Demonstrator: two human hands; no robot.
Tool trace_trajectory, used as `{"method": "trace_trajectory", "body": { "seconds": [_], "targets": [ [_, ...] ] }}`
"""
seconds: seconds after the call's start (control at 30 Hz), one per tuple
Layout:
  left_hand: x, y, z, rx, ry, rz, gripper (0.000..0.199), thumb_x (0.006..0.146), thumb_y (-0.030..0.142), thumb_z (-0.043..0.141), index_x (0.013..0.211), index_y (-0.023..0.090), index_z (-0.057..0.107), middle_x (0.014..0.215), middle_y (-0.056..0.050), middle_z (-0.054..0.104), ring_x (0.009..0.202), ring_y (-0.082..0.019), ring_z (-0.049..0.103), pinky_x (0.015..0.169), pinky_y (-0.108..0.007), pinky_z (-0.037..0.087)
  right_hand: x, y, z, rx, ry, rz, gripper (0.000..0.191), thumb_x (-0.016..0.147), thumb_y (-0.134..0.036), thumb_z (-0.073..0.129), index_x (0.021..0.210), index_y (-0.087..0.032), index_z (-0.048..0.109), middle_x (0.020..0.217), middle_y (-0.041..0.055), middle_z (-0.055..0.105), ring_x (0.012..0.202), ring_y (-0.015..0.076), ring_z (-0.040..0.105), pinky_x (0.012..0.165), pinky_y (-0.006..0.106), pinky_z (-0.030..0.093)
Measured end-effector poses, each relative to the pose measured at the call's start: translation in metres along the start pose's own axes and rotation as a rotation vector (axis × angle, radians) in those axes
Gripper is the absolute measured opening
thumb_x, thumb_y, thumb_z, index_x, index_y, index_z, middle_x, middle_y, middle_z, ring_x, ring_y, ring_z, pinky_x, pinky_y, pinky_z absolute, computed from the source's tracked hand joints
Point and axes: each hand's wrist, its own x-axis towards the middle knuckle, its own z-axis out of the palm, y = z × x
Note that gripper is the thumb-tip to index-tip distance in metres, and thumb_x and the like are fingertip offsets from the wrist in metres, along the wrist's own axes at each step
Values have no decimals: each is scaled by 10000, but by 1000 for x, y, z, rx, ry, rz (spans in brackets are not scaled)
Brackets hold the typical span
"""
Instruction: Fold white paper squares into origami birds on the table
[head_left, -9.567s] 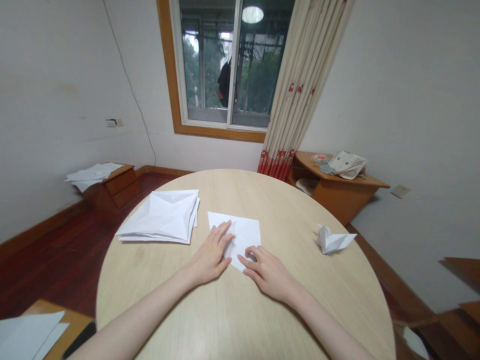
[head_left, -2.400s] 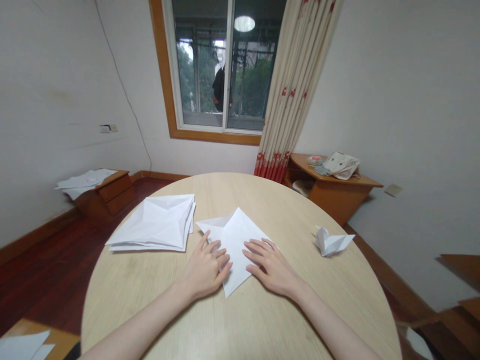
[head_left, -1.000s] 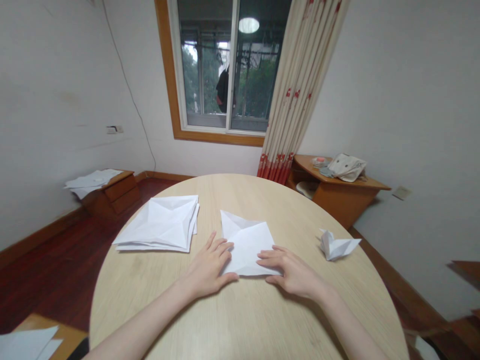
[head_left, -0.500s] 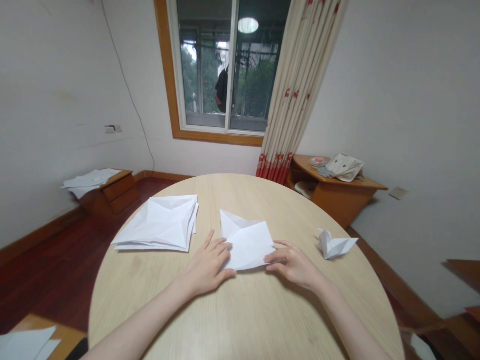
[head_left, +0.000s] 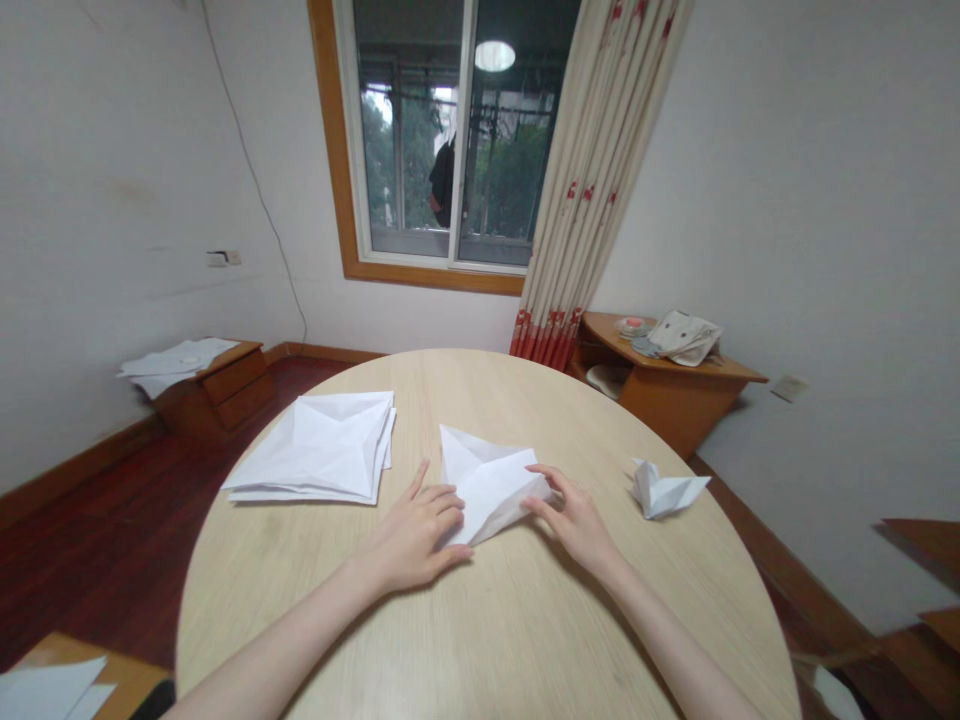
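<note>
A partly folded sheet of white paper [head_left: 487, 488] lies on the round wooden table [head_left: 480, 630] in front of me. Its far left corner stands up a little, and creases run across it. My left hand [head_left: 424, 530] rests on the paper's left edge with the fingers spread, pressing it down. At the right edge, my right hand [head_left: 574, 515] has thumb and fingers closed on a lifted flap of the paper. A stack of creased white sheets [head_left: 315, 447] lies left of my left hand. Further right sits a small folded paper figure [head_left: 667, 492].
Behind the table on the left is a low drawer cabinet [head_left: 236, 385] with papers on top. A corner desk [head_left: 667, 395] stands back right, carrying a cloth bag [head_left: 686, 337]. A curtain [head_left: 577, 200] hangs beside the window. More sheets [head_left: 52, 690] lie at lower left.
My right hand has moved slightly up and left, raising the paper's near right edge into a flap. My left hand has stayed in place on the left edge.
</note>
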Motion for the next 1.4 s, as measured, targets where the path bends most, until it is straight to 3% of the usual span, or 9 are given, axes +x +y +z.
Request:
{"method": "trace_trajectory", "body": {
  "seconds": [0.27, 0.5, 0.63, 0.93, 1.17, 1.4],
  "targets": [
    [1, 6, -6, -29, -28, 37, 305, 876, 489, 557, 905, 197, 644, 975, -45, 703, 1083, -231, 591, 1165, -499, -48, -7, -3, 20, -135, 155, -98, 460, 894, -452, 468, 1270, -188, 462, 1216, 133, 578, 1120, 287, 516, 970, 462, 401],
    [1, 10, -9, 3, -60, 46, 247, 895, 436, 526, 892, 214, 637, 1010, -32, 697, 948, -210, 650, 1167, -494, -5, -14, -12, 32, -272, 154, -166, 655, 919, -445, 431, 1467, -232, 144, 1401, 138, 411, 1250, 313, 376, 1023, 511, 302],
    [1, 12, -10, 24, -78, 42, 183, 885, 367, 531, 895, 205, 617, 992, -29, 696, 930, -205, 658, 1173, -469, 2, -14, -10, 36, -330, 151, -156, 712, 916, -445, 431, 1488, -235, 61, 1434, 150, 364, 1288, 328, 328, 1026, 519, 278],
    [2, 15, -9, 68, -118, 50, 129, 841, 233, 528, 962, 197, 553, 909, -24, 678, 900, -202, 639, 1171, -467, 100, -13, -2, 44, -413, 132, -222, 819, 872, -501, 504, 1495, -203, 63, 1434, 157, 380, 1293, 330, 346, 1031, 501, 270],
    [0, 14, -1, 61, -100, 65, 151, 857, 256, 553, 991, 210, 605, 1024, -16, 664, 936, -199, 605, 1169, -447, 134, -13, 2, 44, -492, 119, -258, 795, 898, -484, 468, 1497, -184, 40, 1444, 180, 381, 1309, 321, 357, 1024, 490, 279],
    [-2, 16, 1, 84, -84, 76, 277, 884, 314, 538, 1144, 242, 604, 1088, -33, 624, 998, -218, 568, 1156, -480, 150, -12, 3, 45, -536, 94, -221, 707, 911, -445, 454, 1486, -188, 134, 1430, 163, 416, 1303, 313, 368, 1033, 484, 264]
  ]
}}
